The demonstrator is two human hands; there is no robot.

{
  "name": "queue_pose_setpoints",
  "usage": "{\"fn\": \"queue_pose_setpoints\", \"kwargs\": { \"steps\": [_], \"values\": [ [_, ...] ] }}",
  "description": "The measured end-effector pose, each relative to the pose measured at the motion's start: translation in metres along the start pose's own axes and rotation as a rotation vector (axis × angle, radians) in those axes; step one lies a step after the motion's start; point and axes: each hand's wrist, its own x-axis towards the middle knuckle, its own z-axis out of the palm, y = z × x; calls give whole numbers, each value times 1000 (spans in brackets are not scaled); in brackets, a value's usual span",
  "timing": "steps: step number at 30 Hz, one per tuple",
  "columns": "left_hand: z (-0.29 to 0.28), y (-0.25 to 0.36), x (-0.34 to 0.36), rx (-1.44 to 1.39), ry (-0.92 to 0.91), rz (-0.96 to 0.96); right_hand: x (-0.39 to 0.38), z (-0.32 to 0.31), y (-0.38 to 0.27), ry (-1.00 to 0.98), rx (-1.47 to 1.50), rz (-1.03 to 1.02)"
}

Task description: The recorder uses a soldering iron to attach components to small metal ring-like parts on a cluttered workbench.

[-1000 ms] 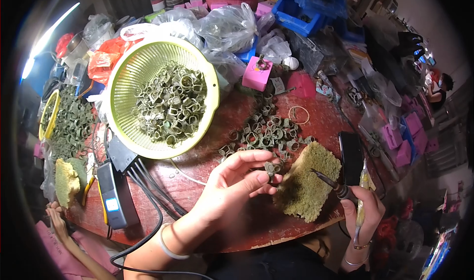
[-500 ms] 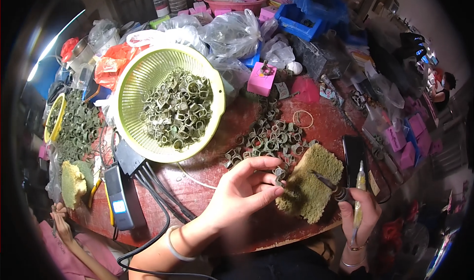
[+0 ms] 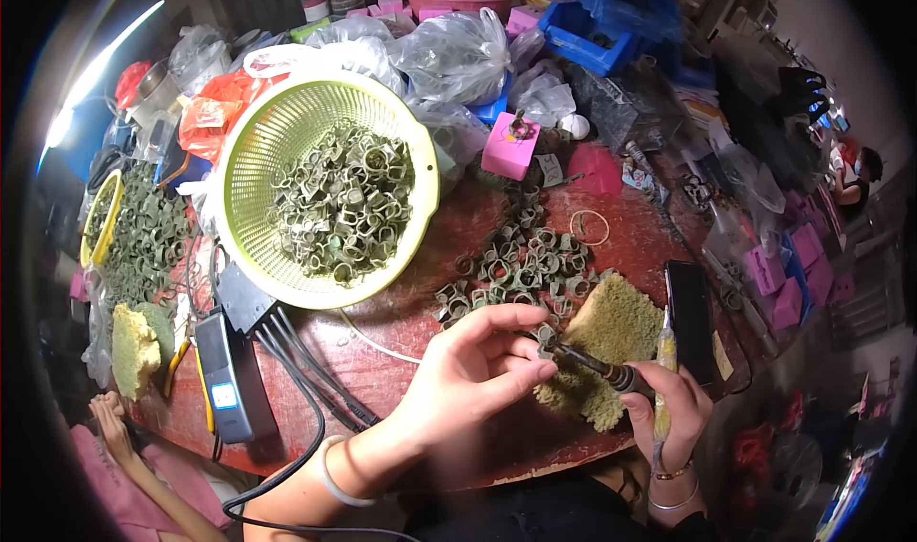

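Between the thumb and fingers of my left hand (image 3: 468, 370) is a small dark-green ring (image 3: 546, 337). My right hand (image 3: 683, 410) grips a soldering iron (image 3: 626, 378) with a dark metal tip, which reaches the ring or lies right beside it. A slim yellowish hand tool (image 3: 666, 361) is tucked upright in the same hand. Under the iron lies a rough yellow-green sponge (image 3: 616, 318). Just beyond my left hand, a loose heap of similar green rings (image 3: 525, 270) covers part of the red table (image 3: 449, 219).
A yellow-green plastic basket (image 3: 429, 174) full of rings stands back left. Cables and a black device (image 3: 234, 375) lie at left, a phone (image 3: 690, 313) at right. Behind are a pink block (image 3: 509, 148), plastic bags (image 3: 454, 60) and blue bins (image 3: 583, 41). Another person's hands (image 3: 113, 423) show lower left.
My right hand has moved left, bringing the iron's tip from over the sponge to the ring. My left hand stays nearly in place with the ring.
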Motion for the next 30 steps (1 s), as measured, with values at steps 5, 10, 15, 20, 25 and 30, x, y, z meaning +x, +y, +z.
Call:
{"fn": "queue_pose_setpoints", "kwargs": {
  "steps": [5, 10, 15, 20, 25, 30],
  "values": [
    [-1, -1, 0, -11, -1, 9, 0, 0, 0, -8, -12, 0],
    [0, -1, -1, -22, 4, -8, 3, -2, -6, -25, -20, 11],
    [0, -1, -1, -33, 8, -16, -1, -3, -1, -19, 51, 48],
    [0, -2, 0, -35, 0, 7, -1, -2, -3, -15, 49, 67],
    [0, -2, 0, -25, 16, 4, 1, -1, -4, -17, 3, 30],
    [0, -2, 0, -35, 8, -10, 1, -1, -5, -20, -2, 38]
  ]
}}
